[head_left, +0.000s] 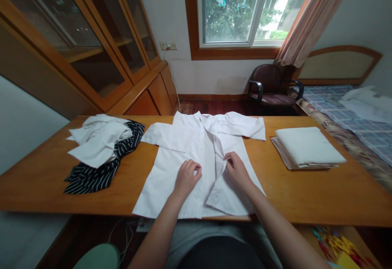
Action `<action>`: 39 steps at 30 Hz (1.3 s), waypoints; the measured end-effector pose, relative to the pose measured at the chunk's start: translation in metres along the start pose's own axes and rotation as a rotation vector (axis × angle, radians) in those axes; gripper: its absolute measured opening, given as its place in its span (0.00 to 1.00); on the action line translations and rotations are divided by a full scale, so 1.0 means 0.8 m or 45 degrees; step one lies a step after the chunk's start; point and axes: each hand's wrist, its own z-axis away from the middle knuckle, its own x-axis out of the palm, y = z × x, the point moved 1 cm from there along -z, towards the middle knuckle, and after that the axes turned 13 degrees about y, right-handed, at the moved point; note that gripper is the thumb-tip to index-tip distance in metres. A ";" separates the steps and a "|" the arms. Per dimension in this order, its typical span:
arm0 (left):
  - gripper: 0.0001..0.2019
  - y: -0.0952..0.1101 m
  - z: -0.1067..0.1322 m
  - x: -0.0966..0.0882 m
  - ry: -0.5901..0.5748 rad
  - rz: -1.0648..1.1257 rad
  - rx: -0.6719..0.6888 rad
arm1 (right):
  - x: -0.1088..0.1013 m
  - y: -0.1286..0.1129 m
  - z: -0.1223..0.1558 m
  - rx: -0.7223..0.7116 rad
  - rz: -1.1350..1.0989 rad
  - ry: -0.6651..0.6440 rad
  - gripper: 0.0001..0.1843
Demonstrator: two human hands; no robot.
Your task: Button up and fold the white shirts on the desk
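A white long-sleeved shirt (pixel 171 179) lies spread on the table, collar toward the far edge and hem at the near edge. Its front is partly unfastened, and one front panel is folded back. Between the thumb and fingers of my right hand (pixel 237 171) is the edge of that panel, slightly lifted. My left hand (pixel 187 175) rests over the shirt's other half, beside the front opening. Its fingers curl in and the thumb meets the index finger; anything between those tips is too small to make out.
On the wooden table (pixel 134 191), crumpled white cloth (pixel 101 138) lies over black striped cloth (pixel 94 177) at left. A folded white cloth stack (pixel 308 146) sits at right. Beyond are a glass-fronted cabinet (pixel 122 28), an office chair (pixel 271 85) and a bed (pixel 352 113).
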 end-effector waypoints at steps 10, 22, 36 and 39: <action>0.08 0.011 0.001 -0.008 0.014 0.262 -0.027 | 0.010 -0.005 -0.001 0.194 -0.078 -0.077 0.09; 0.09 0.055 0.015 -0.013 -0.180 0.436 0.045 | 0.064 -0.017 -0.036 0.226 0.100 -0.174 0.29; 0.07 0.065 0.011 -0.027 -0.301 0.537 0.063 | 0.068 -0.020 -0.042 0.091 0.386 -0.283 0.05; 0.08 0.062 0.004 -0.037 -0.202 0.534 0.040 | 0.062 -0.024 -0.039 0.040 0.319 -0.278 0.07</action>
